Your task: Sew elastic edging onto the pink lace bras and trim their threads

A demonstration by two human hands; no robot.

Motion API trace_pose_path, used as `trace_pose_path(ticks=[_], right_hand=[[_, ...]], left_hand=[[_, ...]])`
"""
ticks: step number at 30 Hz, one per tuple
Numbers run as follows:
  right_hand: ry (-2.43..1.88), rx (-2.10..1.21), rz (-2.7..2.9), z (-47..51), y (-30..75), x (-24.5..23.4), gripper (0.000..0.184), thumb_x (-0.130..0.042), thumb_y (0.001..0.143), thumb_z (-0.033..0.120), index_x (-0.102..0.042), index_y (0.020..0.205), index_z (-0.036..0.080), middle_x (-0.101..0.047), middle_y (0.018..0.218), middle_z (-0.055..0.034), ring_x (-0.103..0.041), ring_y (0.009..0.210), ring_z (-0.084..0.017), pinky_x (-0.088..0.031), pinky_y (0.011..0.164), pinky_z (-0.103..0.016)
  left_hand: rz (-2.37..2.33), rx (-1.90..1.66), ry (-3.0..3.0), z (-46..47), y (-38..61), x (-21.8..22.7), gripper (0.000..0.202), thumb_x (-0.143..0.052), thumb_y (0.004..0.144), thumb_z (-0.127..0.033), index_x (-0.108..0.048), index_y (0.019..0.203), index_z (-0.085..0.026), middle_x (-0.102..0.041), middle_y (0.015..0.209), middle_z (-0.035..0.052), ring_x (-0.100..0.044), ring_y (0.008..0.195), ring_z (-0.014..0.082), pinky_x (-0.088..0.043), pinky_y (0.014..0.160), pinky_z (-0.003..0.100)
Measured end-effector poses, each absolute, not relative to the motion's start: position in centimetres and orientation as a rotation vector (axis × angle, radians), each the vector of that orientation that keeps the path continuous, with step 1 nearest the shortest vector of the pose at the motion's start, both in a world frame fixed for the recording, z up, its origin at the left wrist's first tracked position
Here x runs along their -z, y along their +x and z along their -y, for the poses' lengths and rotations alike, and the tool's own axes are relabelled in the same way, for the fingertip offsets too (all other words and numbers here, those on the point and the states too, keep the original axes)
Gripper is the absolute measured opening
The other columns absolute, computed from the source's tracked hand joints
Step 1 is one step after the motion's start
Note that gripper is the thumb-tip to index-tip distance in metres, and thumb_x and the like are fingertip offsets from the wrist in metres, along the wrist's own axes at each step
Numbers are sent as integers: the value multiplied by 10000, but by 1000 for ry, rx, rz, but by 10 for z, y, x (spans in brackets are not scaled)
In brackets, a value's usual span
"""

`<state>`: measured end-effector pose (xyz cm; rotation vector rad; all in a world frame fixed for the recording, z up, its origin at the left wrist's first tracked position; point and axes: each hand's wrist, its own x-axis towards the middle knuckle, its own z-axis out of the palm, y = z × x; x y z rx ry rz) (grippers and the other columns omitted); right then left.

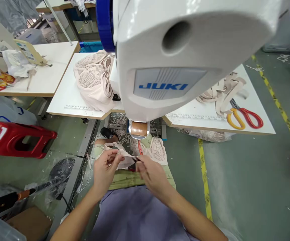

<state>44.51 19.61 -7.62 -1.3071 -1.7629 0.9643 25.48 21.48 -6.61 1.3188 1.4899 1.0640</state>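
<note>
My left hand (106, 170) is closed, thumb and fingers pinching the edge of a pale beige lace bra (157, 149) over my lap. Beside it, my right hand (153, 174) is closed too and slightly blurred. A small dark tool (135, 159), like the tips of thread snips, shows at its fingertips against the fabric; most of it is hidden. One lace cup hangs to the right of my hands, and a strap loops up on the left. A narrow red strip (140, 148) lies just beyond my fingers.
A white JUKI sewing machine (160, 83) looms above my hands. On its table lie a pile of beige lace bras (93, 80), beige straps (225, 92) and red-and-yellow scissors (245, 117). A red stool (21, 140) stands at left; fabric scraps litter the area below.
</note>
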Motion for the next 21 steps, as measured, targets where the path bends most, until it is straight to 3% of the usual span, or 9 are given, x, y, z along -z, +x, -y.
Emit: trace_pose_path(ticks=[6, 14, 21], right_hand=[[-1416, -984, 1832, -208, 420, 73, 204, -382, 1027, 305, -536, 935, 208, -673, 690, 2, -643, 590, -153, -422, 564, -249], [-1463, -1096, 1817, -213, 421, 70, 196, -408, 1009, 279, -573, 923, 216, -687, 703, 1, -621, 547, -149, -388, 518, -246], [-1493, -996, 1879, -214, 421, 72, 208, -403, 1002, 282, -585, 940, 203, -674, 689, -7, -596, 544, -161, -337, 521, -255]], left_hand=[[-1569, -1116, 1460, -212, 255, 70, 173, -694, 879, -321, -682, 1008, -206, -760, 883, 29, -742, 798, 167, -612, 757, 262], [-1646, -1083, 1418, -212, 259, 63, 199, -705, 858, -370, -695, 984, -215, -759, 860, 34, -738, 795, 198, -609, 765, 300], [-1653, -1046, 1472, -211, 260, 68, 165, -691, 876, -329, -688, 992, -210, -755, 864, 30, -732, 777, 172, -602, 753, 274]])
